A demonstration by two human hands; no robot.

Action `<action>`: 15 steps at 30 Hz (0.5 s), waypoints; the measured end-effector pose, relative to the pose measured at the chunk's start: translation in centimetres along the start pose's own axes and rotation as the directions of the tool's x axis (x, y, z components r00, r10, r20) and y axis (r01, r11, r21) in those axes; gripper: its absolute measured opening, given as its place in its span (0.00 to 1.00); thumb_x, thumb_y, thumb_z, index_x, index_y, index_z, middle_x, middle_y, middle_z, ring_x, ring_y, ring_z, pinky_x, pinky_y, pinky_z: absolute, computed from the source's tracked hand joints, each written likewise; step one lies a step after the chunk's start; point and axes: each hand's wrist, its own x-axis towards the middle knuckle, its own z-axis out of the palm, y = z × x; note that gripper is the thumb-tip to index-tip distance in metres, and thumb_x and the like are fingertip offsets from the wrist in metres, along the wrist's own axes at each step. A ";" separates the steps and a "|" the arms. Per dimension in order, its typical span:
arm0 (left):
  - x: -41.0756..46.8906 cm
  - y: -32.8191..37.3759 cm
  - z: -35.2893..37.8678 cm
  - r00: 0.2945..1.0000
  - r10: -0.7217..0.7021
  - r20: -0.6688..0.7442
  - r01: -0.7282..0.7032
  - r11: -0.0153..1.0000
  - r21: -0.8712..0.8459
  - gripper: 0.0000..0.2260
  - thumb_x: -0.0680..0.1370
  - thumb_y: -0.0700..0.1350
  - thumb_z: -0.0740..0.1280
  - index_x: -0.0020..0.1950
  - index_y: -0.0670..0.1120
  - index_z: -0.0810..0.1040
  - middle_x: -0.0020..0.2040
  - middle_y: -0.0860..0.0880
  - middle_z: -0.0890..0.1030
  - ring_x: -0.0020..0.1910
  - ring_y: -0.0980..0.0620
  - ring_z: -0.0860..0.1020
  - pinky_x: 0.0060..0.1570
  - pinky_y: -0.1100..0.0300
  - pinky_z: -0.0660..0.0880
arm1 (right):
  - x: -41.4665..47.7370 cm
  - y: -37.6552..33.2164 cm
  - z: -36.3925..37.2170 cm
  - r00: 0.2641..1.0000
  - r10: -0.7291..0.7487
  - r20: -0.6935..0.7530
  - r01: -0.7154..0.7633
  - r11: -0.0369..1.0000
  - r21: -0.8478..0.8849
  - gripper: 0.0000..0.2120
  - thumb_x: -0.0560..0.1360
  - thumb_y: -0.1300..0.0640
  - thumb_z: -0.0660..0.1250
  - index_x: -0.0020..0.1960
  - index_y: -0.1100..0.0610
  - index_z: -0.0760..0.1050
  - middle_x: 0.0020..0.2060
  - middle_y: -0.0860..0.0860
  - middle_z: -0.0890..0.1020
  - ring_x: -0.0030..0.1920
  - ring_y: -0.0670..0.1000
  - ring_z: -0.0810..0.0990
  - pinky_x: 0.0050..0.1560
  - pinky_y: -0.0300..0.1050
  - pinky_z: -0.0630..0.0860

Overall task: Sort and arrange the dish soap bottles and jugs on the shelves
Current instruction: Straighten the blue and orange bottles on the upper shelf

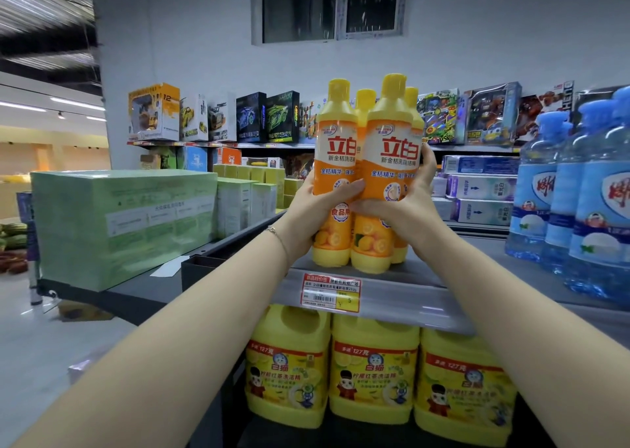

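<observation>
Head view: your left hand [320, 209] and right hand [405, 205] curl their fingers round four upright soap bottles [388, 134] at the top shelf [392, 297] front edge, probably just touching down. Next: push them back, labels square, above the yellow jugs [373, 369].

Indoor light even, moderately bright, cool. Source: strip lights [78, 104] far left. Dark window [329, 4]. Sharp bottles [361, 161], soft sheen on labels. Shaded jugs [373, 369] under shelf [409, 297]; shelf edge shows pale glare. Shadows faint, diffuse. Top-left ceiling [44, 4] streaked, blurred. Back boxes [252, 116] slightly soft. Wide-angle bowing at frame edges; corners soft.
</observation>
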 end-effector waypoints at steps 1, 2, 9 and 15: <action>0.0 0.0 0.0 1.000 0.015 -0.008 -0.015 1.000 0.009 0.25 0.73 0.48 0.73 0.68 0.52 0.70 0.60 0.47 0.82 0.55 0.46 0.83 0.51 0.49 0.81 | 0.0 0.0 0.0 1.000 -0.008 -0.012 0.008 1.000 -0.019 0.66 0.45 0.45 0.80 0.73 0.40 0.44 0.66 0.51 0.63 0.66 0.53 0.67 0.64 0.60 0.71; 0.0 0.0 0.1 0.999 0.025 -0.023 -0.025 1.000 0.014 0.27 0.73 0.49 0.73 0.69 0.51 0.68 0.61 0.46 0.81 0.56 0.46 0.82 0.52 0.49 0.81 | 0.1 0.0 0.1 1.000 -0.014 -0.020 0.014 0.999 -0.036 0.66 0.46 0.45 0.80 0.73 0.40 0.44 0.65 0.50 0.63 0.65 0.52 0.66 0.65 0.59 0.71; 0.0 1.6 -0.7 0.966 0.021 -0.257 -0.011 0.999 0.038 0.20 0.79 0.64 0.53 0.59 0.55 0.76 0.53 0.54 0.83 0.53 0.52 0.82 0.47 0.52 0.80 | 0.4 0.3 0.3 1.000 -0.028 -0.004 0.028 0.996 -0.081 0.66 0.48 0.47 0.81 0.74 0.39 0.42 0.64 0.47 0.60 0.64 0.51 0.65 0.66 0.59 0.69; 2.9 5.4 -2.9 0.944 0.030 -0.327 0.038 0.979 0.199 0.20 0.81 0.59 0.56 0.58 0.45 0.78 0.52 0.46 0.83 0.47 0.48 0.78 0.45 0.55 0.71 | 0.1 0.5 0.2 0.999 -0.038 0.033 0.039 0.999 -0.032 0.68 0.45 0.40 0.81 0.73 0.38 0.43 0.69 0.48 0.60 0.68 0.51 0.67 0.64 0.60 0.71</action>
